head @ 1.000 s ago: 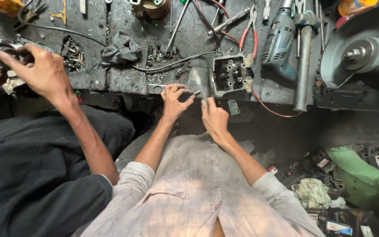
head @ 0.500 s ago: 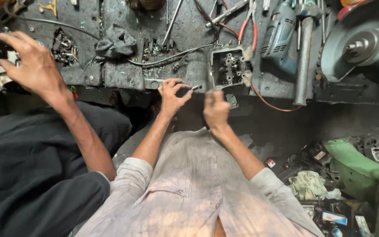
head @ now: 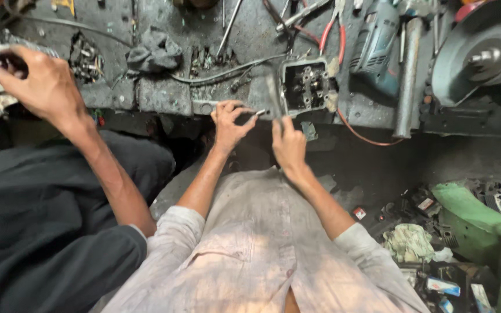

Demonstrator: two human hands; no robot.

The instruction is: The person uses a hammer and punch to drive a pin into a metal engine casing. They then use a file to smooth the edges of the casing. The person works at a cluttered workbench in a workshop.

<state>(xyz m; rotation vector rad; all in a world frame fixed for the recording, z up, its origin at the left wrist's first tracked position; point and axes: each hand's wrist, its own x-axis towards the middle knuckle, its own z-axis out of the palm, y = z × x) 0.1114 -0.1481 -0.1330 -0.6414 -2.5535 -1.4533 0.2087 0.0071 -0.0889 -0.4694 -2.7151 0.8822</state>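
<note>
Hands working at bench edge: left hand (head: pixel 230 119) is pinching a thin metal rod (head: pixel 260 112); right hand (head: pixel 288 142), fingers curled, is bracing at 6 o'clock of the square motor housing (head: pixel 307 87), likely heavy, rigid, best gripped by its rim.

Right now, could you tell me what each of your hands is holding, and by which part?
The left hand pinches a thin metal rod near one end. The right hand grips a flat metal piece by its lower end.
</note>
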